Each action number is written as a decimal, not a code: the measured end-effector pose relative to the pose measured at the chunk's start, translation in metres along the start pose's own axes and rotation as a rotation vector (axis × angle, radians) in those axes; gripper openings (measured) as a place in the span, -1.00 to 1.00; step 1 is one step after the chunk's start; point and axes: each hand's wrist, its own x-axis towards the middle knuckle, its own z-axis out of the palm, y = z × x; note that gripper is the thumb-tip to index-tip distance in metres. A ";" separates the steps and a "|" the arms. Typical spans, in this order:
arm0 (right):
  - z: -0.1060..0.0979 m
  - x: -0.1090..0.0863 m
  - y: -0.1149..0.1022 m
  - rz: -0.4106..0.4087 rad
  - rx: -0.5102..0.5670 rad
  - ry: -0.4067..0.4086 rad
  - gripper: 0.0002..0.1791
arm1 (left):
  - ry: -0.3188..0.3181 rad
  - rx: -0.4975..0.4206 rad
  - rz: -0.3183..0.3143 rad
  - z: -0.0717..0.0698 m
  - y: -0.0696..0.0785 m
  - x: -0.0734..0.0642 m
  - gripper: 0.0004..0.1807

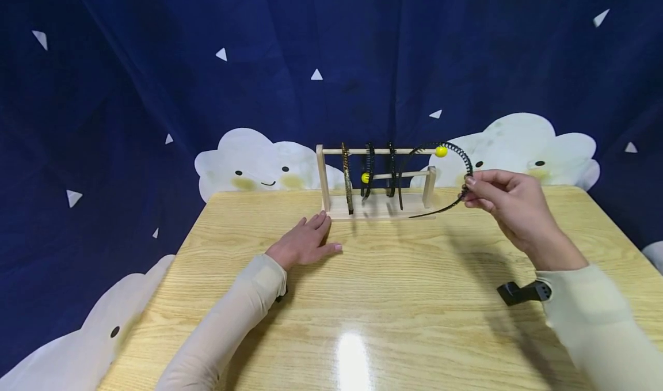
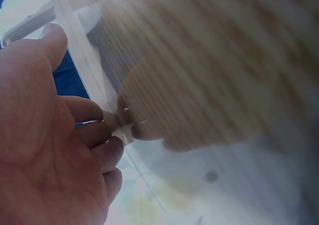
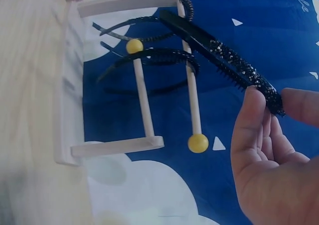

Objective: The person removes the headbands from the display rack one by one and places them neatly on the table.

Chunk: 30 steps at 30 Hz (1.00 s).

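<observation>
My right hand (image 1: 518,212) pinches a black headband (image 1: 468,163) by one side, between thumb and fingers. Sparkly stones dot the headband's outer face in the right wrist view. Its arch overlaps the yellow ball (image 1: 441,151) at the free end of the wooden rack's (image 1: 380,207) upper bar. My left hand (image 1: 305,241) lies flat on the table, fingertips right at the rack base's left front corner, thumb spread out. On the upper bar hang a gold-and-dark headband (image 1: 346,169) and two black headbands (image 1: 370,158), their ends pointing down.
The rack's shorter lower bar (image 1: 399,176) ends in another yellow ball (image 1: 365,178) facing left. Behind the wooden table (image 1: 404,299) hangs a dark blue curtain (image 1: 362,45) with white clouds and triangles. A black camera mount (image 1: 523,293) juts from the right wrist.
</observation>
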 end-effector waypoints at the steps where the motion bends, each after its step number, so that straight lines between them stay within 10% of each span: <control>1: -0.001 -0.001 0.001 0.007 0.018 -0.012 -0.91 | 0.000 0.001 -0.001 0.000 0.000 0.000 -0.03; 30: 0.010 0.002 0.063 0.275 -0.160 -0.141 -0.89 | -0.024 0.008 -0.012 -0.001 0.001 0.001 -0.01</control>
